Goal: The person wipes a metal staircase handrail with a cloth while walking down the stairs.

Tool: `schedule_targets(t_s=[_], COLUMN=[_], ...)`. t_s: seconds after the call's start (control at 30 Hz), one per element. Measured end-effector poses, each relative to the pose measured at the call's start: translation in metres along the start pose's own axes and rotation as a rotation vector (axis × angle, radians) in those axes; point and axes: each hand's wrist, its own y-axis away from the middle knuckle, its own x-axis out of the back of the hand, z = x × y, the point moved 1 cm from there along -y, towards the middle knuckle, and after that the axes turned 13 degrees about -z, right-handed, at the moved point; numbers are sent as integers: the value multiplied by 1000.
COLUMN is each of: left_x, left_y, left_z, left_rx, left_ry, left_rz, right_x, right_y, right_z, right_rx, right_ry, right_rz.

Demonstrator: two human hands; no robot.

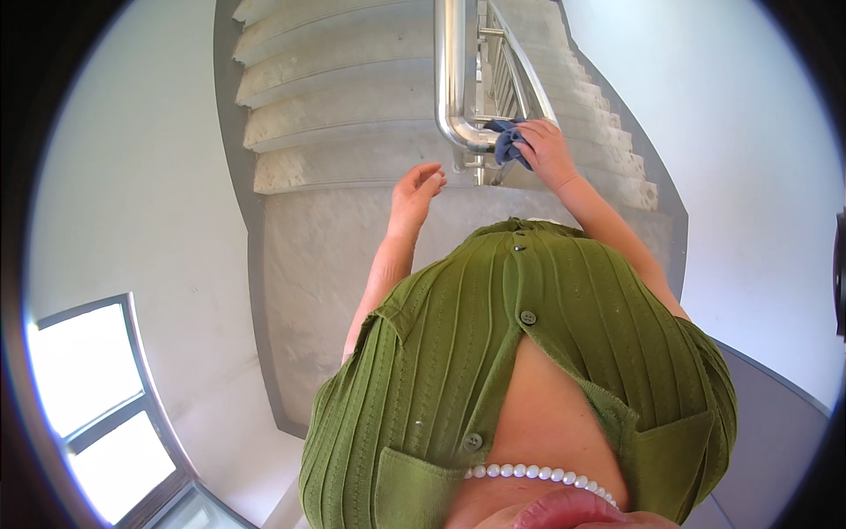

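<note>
My right hand (547, 151) grips a bunched blue cloth (509, 144). The cloth lies against the bend of a shiny metal handrail (451, 79), where the rail turns across the end of the stairwell. Part of the cloth is hidden behind my fingers. Left of the rail's bend, my left hand (418, 192) hangs in the air with loosely curled fingers and nothing in it. Below that hand is the grey concrete landing (317, 264).
Concrete steps (330, 125) lie ahead on the left, and a second flight (595, 125) runs along the right. Metal balusters (505, 73) stand between them. White walls (132, 198) with a grey painted skirting border both sides. A window (92, 370) is at the lower left.
</note>
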Motion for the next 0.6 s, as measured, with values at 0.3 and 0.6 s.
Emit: schedule_targets(t_s=[0.3,0.6], left_x=[17,5], left_y=[-71,-93], left_z=[12,64], left_rx=[-213,11], left_ry=[-459,-804], left_rz=[329,621], right_x=[11,13], right_y=[-78,-40], right_z=[-9,-60], right_rx=[-379,97], right_ry=[-271,-237], right_rz=[-181,-248])
